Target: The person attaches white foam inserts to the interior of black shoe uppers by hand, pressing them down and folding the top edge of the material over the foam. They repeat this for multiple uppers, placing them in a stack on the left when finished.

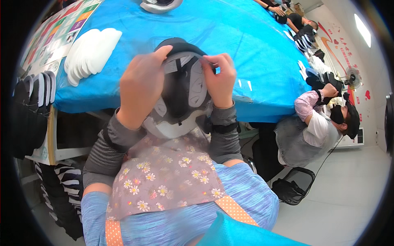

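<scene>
A black cap, its inside facing me, is held upright at the table's near edge. Grey and white padding panels line it around a dark middle. Its curved black brim points away from me over the blue cloth. At the left end of the brim, my left hand is closed with thumb and fingers on the edge. Opposite it, my right hand pinches the padded rim where the brim meets the crown. A white padded band hangs at the cap's near side, close to my apron.
A blue cloth covers the table. Left of the cap lies a fanned stack of white curved pieces; dark pieces with pale edges hang at the far left. A co-worker sits at right beside black caps.
</scene>
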Available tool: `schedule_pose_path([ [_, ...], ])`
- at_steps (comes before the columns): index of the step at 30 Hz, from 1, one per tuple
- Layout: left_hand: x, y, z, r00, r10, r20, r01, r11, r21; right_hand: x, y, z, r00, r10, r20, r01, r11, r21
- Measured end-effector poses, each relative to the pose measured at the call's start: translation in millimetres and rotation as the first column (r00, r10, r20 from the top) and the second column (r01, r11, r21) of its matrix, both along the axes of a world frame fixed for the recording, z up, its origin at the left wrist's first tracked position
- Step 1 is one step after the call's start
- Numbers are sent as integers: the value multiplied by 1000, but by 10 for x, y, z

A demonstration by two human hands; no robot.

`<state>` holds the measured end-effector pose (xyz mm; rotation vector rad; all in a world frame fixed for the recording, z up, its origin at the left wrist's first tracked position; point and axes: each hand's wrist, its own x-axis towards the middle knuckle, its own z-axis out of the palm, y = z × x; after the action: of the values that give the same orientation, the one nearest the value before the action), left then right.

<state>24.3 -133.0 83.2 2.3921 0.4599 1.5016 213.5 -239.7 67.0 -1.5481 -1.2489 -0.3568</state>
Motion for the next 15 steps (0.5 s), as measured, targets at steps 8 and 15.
schedule_pose_path([
  [8,21,-11,-26,1000,16,3,-16,997,69,17,28,-65,994,-60,93,52,994,91],
  [15,6,12,-63,1000,19,7,-20,999,46,45,-34,38,997,-24,80,24,1000,-2],
])
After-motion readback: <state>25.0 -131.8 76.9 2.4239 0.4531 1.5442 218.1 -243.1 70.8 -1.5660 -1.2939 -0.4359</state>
